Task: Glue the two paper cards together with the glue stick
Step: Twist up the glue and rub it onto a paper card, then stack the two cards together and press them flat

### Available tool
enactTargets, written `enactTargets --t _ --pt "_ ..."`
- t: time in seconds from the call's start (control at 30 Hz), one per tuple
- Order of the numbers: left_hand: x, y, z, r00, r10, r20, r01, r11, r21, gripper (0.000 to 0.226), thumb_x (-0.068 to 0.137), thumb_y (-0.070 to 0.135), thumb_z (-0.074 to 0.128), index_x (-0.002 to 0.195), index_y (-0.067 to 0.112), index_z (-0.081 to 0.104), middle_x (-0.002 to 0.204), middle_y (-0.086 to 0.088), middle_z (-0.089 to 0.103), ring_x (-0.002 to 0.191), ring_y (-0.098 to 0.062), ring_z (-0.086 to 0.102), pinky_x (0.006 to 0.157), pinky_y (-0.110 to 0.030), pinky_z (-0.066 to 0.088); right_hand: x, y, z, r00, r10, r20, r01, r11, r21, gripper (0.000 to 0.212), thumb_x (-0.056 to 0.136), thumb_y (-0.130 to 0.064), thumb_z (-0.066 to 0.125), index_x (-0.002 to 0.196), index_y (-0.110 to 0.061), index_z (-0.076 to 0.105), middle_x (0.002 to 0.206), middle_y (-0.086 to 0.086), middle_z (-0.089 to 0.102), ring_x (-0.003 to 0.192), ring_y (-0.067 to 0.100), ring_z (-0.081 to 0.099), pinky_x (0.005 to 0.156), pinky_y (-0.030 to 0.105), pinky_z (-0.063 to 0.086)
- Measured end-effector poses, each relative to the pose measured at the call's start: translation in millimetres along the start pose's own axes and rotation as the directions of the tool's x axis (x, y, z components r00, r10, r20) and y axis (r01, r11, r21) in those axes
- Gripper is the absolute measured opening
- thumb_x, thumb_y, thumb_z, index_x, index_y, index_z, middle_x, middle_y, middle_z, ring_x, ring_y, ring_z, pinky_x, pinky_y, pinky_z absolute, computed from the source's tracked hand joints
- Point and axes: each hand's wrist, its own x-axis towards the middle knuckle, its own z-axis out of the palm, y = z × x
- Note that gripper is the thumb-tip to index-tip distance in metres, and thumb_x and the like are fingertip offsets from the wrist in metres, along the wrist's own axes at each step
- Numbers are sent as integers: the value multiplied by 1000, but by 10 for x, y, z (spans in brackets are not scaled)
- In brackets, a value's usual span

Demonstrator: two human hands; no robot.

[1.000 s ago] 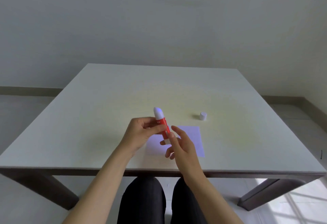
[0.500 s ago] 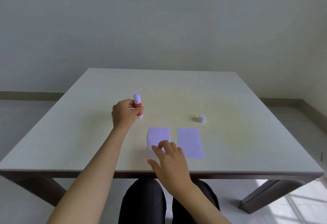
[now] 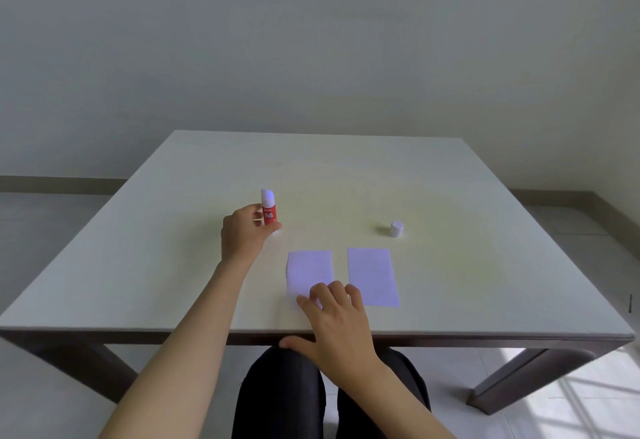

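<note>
Glue stick [image 3: 269,211], centre frame: light, rigid, gripped mid-barrel by left hand [image 3: 242,236]; right hand [image 3: 337,321] spread on thin, flimsy card [image 3: 308,270].

A bare room: plain wall [image 3: 311,40], tiled floor [image 3: 571,404], one pale table [image 3: 346,168] on dark legs.

Soft, even daylight, dim and grey on the wall. Bright window stripes on the floor [image 3: 588,400] at lower right — light from that side. Faint shadow left of the small white cap [image 3: 396,228]. Mild bluish glare on both paper cards [image 3: 372,276]. Wide-angle bowing at the edges — worktop [image 3: 485,265] sharp, forearms slightly soft.
</note>
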Motion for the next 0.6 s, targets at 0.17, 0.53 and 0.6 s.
enactTargets --t 0.17,0.53,0.6 --pt "-287 -118 -70 958 107 -267 -141 984 -111 82 75 34 74 142 10 33 144 -11 40 134 -24 38 104 -32 32 -108 25 86 978 -123 -168 133 990 50 20 64 -22 77 58 -19 58 58 -6 55 59 19 53 65 26 34" --pt "-1101 194 -87 988 -29 155 107 845 -523 14 86 23 62 77 17 70 68 0 74 62 -18 72 69 -29 52 154 460 -467 697 713 71 -315 216 924 15 87 -9 61 75 -17 55 71 2 63 49 9 59 56 15 46" --pt "-1165 346 -19 961 -22 277 183 801 -570 13 83 25 66 76 17 73 71 2 76 65 -18 74 69 -27 52 122 484 -472 659 731 177 -293 33 956 10 88 -6 59 79 -10 57 75 9 61 49 11 58 60 23 52"
